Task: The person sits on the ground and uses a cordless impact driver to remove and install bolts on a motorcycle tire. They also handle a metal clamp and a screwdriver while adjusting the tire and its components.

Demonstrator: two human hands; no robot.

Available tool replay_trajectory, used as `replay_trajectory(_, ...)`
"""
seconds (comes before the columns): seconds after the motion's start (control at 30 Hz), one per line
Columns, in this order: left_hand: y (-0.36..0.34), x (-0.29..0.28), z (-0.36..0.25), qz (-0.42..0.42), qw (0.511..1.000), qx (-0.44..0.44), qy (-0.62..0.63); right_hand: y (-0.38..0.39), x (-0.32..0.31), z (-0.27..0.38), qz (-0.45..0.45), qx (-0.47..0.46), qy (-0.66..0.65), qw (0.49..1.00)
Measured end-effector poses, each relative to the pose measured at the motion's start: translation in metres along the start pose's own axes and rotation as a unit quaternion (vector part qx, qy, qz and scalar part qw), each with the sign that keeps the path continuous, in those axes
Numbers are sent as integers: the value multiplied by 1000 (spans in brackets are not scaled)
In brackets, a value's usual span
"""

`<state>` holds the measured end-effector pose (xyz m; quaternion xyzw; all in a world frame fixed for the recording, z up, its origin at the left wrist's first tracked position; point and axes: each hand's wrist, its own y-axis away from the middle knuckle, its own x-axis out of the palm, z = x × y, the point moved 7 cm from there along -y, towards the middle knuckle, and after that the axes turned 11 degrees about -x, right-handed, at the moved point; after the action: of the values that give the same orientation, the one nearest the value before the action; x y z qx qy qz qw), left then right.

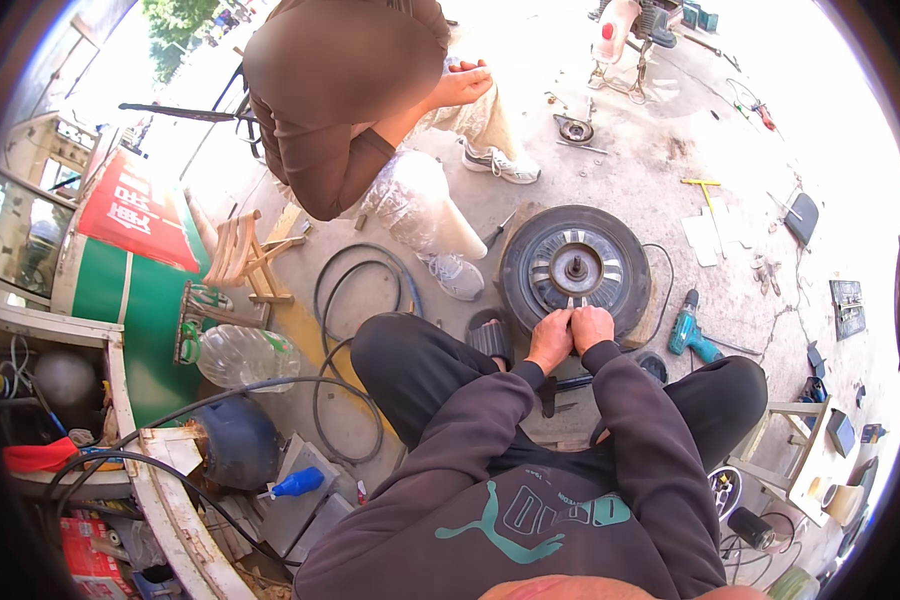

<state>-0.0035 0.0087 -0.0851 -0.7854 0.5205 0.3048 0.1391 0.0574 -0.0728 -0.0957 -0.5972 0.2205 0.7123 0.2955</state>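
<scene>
Cracked concrete (635,185) around a circular rubber-tyred wheel (575,265)

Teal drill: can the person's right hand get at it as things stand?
Probably yes: the drill lies right of the wheel, with only the tyre edge and a thin cable between. The right hand, curled at the wheel's near side, would likely have to come away first.
</scene>
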Motion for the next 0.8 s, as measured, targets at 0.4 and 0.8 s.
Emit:
replay_trajectory(0.4, -13, 4, -2, 19, 995, -91, -35, 79, -29, -55, 39, 219, -57, 973)
replay_trajectory(0.8, -29, 21, -2, 142, 963, -161, -164, 88, 1, -60, 114, 252, -160, 948)
